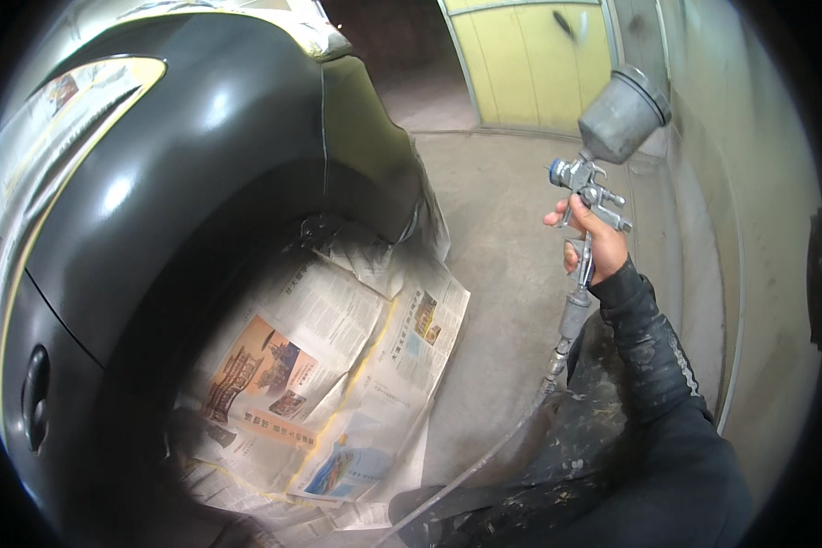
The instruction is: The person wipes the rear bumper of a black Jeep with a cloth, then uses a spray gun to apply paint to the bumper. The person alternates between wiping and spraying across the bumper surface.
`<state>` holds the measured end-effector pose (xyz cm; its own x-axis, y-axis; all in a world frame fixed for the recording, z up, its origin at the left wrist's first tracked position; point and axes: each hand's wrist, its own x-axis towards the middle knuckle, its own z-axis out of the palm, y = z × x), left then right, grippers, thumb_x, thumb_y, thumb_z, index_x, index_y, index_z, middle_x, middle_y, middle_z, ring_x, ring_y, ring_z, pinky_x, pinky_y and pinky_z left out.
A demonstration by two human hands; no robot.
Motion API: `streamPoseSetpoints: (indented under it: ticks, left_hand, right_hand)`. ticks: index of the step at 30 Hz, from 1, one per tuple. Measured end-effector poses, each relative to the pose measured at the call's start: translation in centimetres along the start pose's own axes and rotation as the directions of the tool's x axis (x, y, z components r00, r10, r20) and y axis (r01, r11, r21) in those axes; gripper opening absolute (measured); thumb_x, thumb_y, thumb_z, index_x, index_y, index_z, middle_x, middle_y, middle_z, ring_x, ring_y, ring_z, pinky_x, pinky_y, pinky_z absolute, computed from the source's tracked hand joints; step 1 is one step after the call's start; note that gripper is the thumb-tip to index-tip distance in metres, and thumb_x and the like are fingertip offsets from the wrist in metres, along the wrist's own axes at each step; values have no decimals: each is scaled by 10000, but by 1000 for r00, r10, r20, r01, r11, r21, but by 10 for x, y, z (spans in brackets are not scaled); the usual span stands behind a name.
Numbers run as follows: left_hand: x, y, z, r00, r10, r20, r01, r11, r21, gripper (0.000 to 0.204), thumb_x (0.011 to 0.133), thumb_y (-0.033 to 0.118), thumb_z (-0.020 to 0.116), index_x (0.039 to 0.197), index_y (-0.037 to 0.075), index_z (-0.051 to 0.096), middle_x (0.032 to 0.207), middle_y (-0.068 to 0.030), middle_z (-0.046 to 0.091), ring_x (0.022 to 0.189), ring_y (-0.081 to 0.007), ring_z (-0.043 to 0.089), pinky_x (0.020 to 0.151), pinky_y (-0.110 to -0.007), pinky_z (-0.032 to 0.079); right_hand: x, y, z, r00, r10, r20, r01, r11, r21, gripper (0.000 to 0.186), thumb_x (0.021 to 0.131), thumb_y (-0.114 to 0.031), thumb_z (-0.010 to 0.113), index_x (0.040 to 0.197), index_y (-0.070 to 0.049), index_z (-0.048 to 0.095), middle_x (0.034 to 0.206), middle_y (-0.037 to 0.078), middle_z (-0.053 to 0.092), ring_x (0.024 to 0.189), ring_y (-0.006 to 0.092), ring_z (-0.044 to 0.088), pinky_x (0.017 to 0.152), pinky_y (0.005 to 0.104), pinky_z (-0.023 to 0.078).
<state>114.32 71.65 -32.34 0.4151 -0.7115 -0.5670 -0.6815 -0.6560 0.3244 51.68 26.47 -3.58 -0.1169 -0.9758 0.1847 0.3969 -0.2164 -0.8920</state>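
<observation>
My right hand (606, 248) is closed round the handle of a spray gun (575, 173), with fingers at the trigger. A grey paint cup (619, 117) sits tilted on top of the gun, and its nozzle points left toward the car. From the bottom of the handle an air hose (484, 457) runs down past my leg. To the left stands a glossy black car body panel (201, 91), apart from the gun. Newspaper sheets (329, 338) joined with yellow tape cover the wheel area under the arch. My left hand is out of the picture.
Masking paper edged with yellow tape (73, 110) covers the car's light and glass areas. A pale wall (749, 183) rises close on my right. Yellow door panels (539, 73) stand at the back, beyond the concrete floor (484, 210).
</observation>
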Motion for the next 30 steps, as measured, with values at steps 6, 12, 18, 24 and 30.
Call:
streamPoseSetpoints:
  ticks: [6, 12, 18, 24, 30]
  left_hand:
    - [-24, 66, -35, 1000, -4, -12, 5, 996, 86, 404, 928, 316, 687, 1286, 131, 710, 1367, -164, 642, 1312, -302, 552, 1118, -427, 413]
    - [-29, 162, -81, 999, -35, -9, 36, 983, 177, 390, 929, 322, 693, 1274, 139, 712, 1349, -164, 648, 1283, -308, 568, 1093, -434, 429]
    - [-48, 269, -147, 989, -136, 59, 119, 966, 230, 377, 931, 328, 699, 1261, 146, 714, 1331, -165, 653, 1254, -314, 583, 1068, -441, 444]
    - [-68, 365, -215, 964, -226, 139, 185, 947, 262, 364, 932, 335, 705, 1248, 154, 717, 1314, -165, 658, 1225, -321, 599, 1043, -448, 460]
    - [-117, 426, -251, 928, -320, 193, 273, 933, 232, 351, 933, 341, 711, 1235, 162, 719, 1296, -166, 663, 1197, -327, 614, 1019, -455, 476]
  right_hand:
    - [54, -40, 43, 931, 22, 365, -78, 987, 139, 377, 1066, -427, 559, 1199, -75, 584, 1084, 110, 718, 451, 106, 564, 415, 268, 472]
    - [184, -24, 90, 657, -100, 747, -207, 929, 306, 347, 1036, -443, 614, 1035, -96, 617, 922, 57, 700, 453, 98, 532, 402, 257, 441]
    - [293, 106, -6, 848, 475, 237, -511, 850, 124, 364, 988, -452, 688, 908, -112, 586, 709, 0, 555, 409, 146, 478, 377, 329, 407]
    - [298, 158, -94, 655, 696, -294, -679, 713, 176, 367, 1005, -456, 648, 983, -93, 607, 876, 64, 712, 439, 161, 491, 408, 360, 469]
    - [339, 14, -22, 692, 688, -217, -685, 721, 102, 365, 1006, -440, 662, 1047, -80, 618, 877, 80, 701, 434, 156, 505, 403, 342, 466]
